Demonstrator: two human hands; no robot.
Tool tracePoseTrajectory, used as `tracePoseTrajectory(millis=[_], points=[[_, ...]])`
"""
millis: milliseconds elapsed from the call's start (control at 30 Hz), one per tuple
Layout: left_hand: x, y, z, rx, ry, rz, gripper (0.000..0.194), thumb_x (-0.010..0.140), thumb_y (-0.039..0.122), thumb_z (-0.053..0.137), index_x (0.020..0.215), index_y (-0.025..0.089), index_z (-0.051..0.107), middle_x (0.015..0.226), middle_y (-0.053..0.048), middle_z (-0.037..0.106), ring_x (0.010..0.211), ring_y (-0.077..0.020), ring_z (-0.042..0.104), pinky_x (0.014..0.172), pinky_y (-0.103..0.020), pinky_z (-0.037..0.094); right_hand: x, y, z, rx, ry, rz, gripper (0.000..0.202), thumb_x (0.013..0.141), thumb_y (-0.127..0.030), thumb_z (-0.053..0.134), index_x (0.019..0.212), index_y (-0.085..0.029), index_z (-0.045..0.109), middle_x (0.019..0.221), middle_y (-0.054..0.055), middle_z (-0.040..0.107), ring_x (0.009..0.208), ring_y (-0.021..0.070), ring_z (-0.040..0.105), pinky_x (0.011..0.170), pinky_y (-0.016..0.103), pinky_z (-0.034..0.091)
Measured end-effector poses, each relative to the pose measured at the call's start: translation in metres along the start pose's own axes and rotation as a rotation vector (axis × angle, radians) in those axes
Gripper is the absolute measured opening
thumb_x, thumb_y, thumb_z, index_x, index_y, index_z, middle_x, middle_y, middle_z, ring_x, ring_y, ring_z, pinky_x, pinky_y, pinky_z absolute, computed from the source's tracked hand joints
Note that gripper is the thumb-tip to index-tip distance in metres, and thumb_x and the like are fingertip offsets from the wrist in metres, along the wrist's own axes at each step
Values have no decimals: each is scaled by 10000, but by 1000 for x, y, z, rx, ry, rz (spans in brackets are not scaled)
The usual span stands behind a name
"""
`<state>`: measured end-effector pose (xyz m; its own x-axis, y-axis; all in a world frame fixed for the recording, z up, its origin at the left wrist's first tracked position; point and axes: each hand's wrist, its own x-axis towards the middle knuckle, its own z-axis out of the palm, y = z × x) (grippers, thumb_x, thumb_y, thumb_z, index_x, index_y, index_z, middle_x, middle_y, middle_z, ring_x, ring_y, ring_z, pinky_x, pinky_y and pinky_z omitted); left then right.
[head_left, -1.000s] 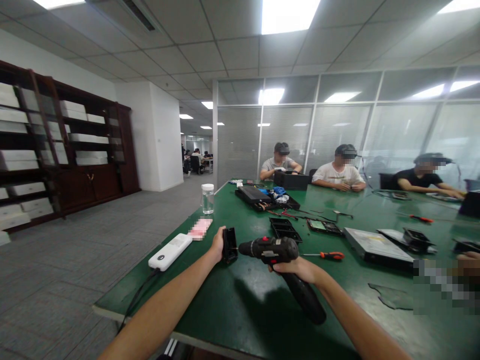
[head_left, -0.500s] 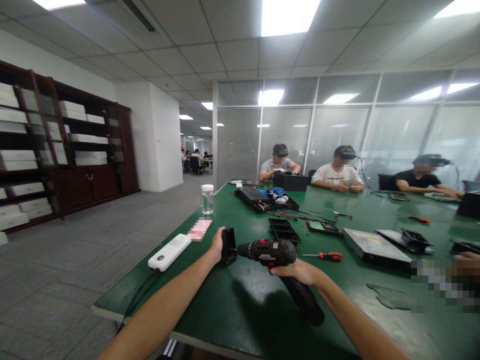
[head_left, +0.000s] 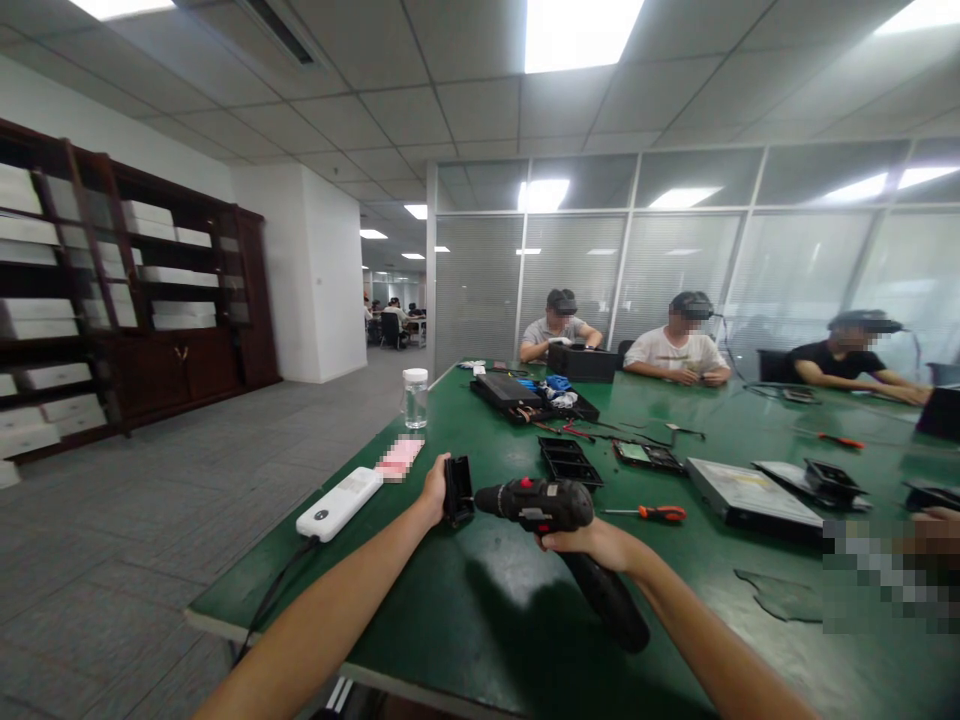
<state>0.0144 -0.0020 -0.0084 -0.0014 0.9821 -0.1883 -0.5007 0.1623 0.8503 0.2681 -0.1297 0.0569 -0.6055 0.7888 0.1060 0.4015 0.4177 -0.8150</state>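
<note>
My left hand [head_left: 435, 490] grips a small black box-shaped plastic part [head_left: 458, 490], held on edge over the green table [head_left: 390, 620]. My right hand [head_left: 589, 543] is wrapped round the handle of a black cordless drill [head_left: 536, 503], which lies level and points left. The drill's tip is right at the black part's side; whether the bit touches it I cannot tell. Behind the drill lies a black compartmented plastic frame [head_left: 570, 462]. An orange-handled screwdriver [head_left: 660, 513] rests to the right of my right hand.
A white power strip [head_left: 341, 503] with a cord and a clear bottle [head_left: 415, 400] stand at left. Further right are a flat metal drive [head_left: 750, 497], a circuit board [head_left: 646, 455] and a thin dark piece [head_left: 784, 595]. Several people sit along the far side.
Almost nothing differs. Both hands, the black part and the drill keep their places; the view has shifted very slightly.
</note>
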Motion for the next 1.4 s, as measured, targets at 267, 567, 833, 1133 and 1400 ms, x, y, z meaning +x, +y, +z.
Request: tracePoseTrajectory(millis=[267,567,833,1133,1400], points=[[2,0,-1,10,11,-19,377,647,551,518,657,174,517,514,1,498,434,-158,491,445,-288,413,0,0,-1,-2,4,15,365,725,-399,581,976,-136,614,865,43,588,823,202,511,800,330,403],[4,-2,-3,-27,2,-44,390,631,560,534,664,171,518,523,3,496,451,-155,494,461,-280,408,1,4,-1,29,-5,-11,319,732,-400,580,911,-139,625,843,39,587,822,197,511,799,327,397],[1,-1,-2,-21,-9,-37,387,634,559,530,654,172,515,521,2,497,448,-153,489,462,-280,406,2,5,-1,94,-5,31,307,722,-406,591,853,-129,622,826,48,597,820,202,529,794,326,403],[5,-3,-3,-24,-8,-29,390,629,564,533,649,175,514,512,4,495,437,-151,487,450,-275,401,1,6,-2,59,-6,32,320,728,-415,589,866,-129,626,854,50,602,838,208,533,809,331,401],[3,-1,-3,-33,-15,-44,374,640,550,530,655,177,511,516,3,499,437,-155,492,452,-288,416,1,5,-2,31,-7,39,335,723,-420,585,882,-127,624,847,48,600,835,204,530,794,319,412]])
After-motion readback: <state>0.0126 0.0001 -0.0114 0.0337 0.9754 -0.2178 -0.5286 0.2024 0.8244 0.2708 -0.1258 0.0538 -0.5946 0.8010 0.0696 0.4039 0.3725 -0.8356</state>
